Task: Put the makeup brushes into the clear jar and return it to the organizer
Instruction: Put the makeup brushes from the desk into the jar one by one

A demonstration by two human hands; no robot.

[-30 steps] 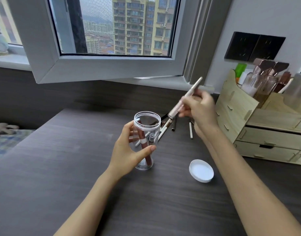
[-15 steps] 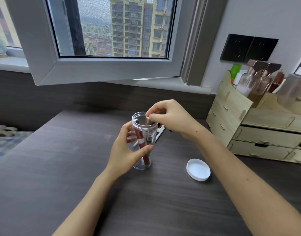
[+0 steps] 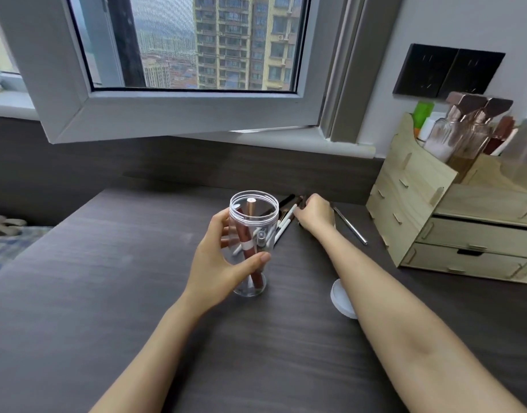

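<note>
Jar: the clear jar (image 3: 253, 234) stands at the centre of the frame on the dark table (image 3: 107, 293), base down, open mouth up and leaning slightly toward the camera; its long axis is close to vertical.
Left hand: the left hand (image 3: 223, 260) is wrapped round the jar's side, thumb across the front and fingers behind, clamped on it.
Brushes inside: a few brushes in the jar (image 3: 250, 242) stand near upright, following its long axis, one rose-gold end showing just under the rim; the exact count is hard to tell through the plastic.
Loose brushes: the loose brushes (image 3: 286, 219) lie flat just right of the jar, long axes running from lower left to upper right.
Right hand: the right hand (image 3: 314, 217) is down on that pile with fingers curled; whether it has closed on one I cannot tell.
Silver brush: a silver-handled brush (image 3: 350, 226) lies apart to the right, slanting toward the lower right.
Lid: the white lid (image 3: 341, 299) sits on the table, partly hidden by the right forearm.
Organizer: the wooden organizer (image 3: 420, 204) stands at the right edge.
Progress: by my reckoning partly done; several brushes, perhaps the lid, and the jar's return are left.
</note>
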